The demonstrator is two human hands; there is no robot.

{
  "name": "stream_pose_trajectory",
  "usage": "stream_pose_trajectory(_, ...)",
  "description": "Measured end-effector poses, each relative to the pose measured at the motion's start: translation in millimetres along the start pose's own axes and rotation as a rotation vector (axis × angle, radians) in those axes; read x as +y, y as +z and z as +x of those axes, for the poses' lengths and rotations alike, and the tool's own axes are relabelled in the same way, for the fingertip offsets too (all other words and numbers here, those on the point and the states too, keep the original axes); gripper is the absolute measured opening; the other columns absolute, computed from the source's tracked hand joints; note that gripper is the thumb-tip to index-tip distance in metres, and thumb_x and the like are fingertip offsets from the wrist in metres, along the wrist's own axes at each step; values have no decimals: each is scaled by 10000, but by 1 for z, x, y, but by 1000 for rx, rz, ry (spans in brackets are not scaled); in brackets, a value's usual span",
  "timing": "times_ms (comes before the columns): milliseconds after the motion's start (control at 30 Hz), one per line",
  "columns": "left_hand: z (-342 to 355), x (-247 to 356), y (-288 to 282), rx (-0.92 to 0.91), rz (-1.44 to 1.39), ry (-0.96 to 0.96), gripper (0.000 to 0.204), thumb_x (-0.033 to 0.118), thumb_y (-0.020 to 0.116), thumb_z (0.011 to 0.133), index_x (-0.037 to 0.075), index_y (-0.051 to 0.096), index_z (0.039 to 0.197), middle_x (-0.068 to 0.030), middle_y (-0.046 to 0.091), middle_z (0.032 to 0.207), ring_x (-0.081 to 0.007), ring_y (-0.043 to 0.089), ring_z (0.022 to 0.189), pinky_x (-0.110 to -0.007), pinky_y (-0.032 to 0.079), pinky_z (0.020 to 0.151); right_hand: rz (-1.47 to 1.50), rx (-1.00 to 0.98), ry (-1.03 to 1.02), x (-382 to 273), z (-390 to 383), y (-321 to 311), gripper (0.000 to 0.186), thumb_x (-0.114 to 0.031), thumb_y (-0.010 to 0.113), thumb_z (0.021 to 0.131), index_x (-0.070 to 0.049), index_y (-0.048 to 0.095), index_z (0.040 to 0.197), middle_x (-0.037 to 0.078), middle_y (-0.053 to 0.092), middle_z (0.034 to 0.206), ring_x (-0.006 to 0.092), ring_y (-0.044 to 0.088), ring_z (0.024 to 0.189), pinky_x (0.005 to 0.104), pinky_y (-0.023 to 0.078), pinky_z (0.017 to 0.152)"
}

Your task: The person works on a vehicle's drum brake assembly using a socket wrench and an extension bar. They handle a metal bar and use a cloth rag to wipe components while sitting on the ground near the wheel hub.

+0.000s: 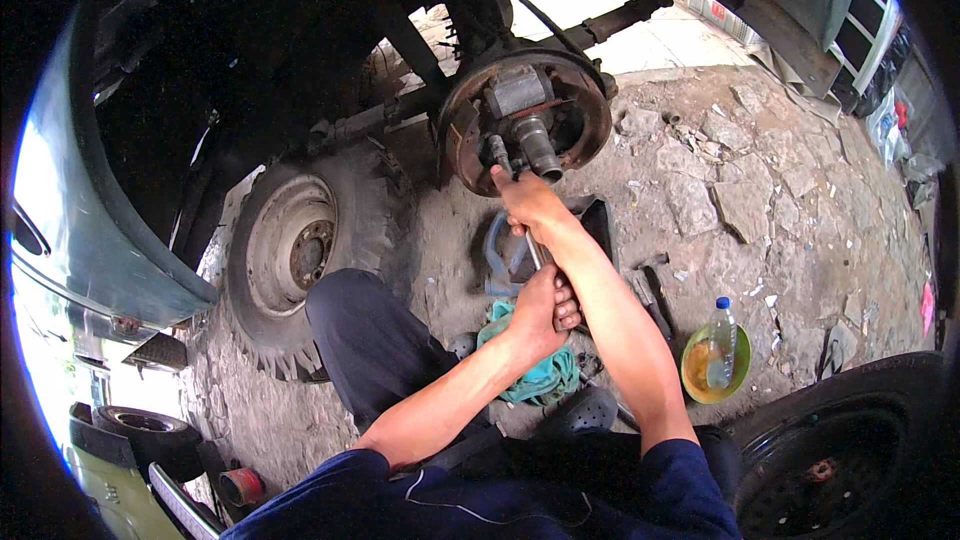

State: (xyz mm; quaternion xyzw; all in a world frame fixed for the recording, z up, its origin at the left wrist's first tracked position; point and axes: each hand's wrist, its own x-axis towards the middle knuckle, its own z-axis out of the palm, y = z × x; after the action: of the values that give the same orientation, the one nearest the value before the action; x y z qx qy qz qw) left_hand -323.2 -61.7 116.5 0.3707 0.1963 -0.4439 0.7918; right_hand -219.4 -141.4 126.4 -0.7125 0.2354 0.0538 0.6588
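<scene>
In front of me is a rusty round brake backing plate (462, 145) with a thick metal spindle (538, 147) sticking out of its middle. A long-handled socket wrench (535, 252) reaches up to the plate, its socket end just left of the spindle. My right hand (530, 204) is closed around the wrench near its head, the thumb stretched toward the socket. Lower down, my left hand (548, 308) is wrapped in a fist around the handle. Whether the socket sits on a bolt is hard to make out.
A large tyred wheel (292, 240) leans at the left and another wheel (830, 460) lies lower right. A green bowl (694, 370) holds a clear bottle (720, 340). Teal cloth (545, 380) and a dark tray (600, 230) lie below my arms on rough stone ground.
</scene>
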Motion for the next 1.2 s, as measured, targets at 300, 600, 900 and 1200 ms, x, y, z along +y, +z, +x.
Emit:
stream_pose_trajectory(300, 35, 2, -55, -937, -415, -203, 350, 331, 555, 810, 140, 410, 555, 58, 421, 463, -49, 366, 366, -191, 330, 376, 581, -185, 138, 6, 1, 4, 372, -410, 443, 958, -107, 379, 752, -19, 325, 556, 84, 288, 425, 268, 247, 363)
stream_pose_trajectory(600, 3, 18, -14, -372, -260, -198, 374, 169, 449, 867, 185, 320, 517, 71, 263, 389, -59, 256, 273, -215, 233, 279, 724, -363, 151, 12, 6, -8, 337, -404, 438, 961, -116, 377, 795, -32, 331, 600, 66, 269, 446, 238, 229, 380)
stream_pose_trajectory(900, -3, 12, 12, 148, 112, 4, 277, 165, 491, 854, 190, 352, 615, 85, 265, 466, -50, 244, 361, -229, 195, 354, 221, -167, -66, 28, 10, -15, 510, -489, 488, 903, 4, 561, 794, 91, 549, 621, 207, 534, 515, 330, 427, 490)
stream_pose_trajectory(1200, 12, -3, -15, 124, 219, 140, 198, 262, 509, 915, 108, 492, 791, 27, 415, 578, -100, 382, 464, -280, 312, 447, -437, 362, -456, 27, -3, 7, 429, -320, 533, 886, 104, 590, 844, 270, 622, 722, 373, 635, 595, 424, 509, 622)
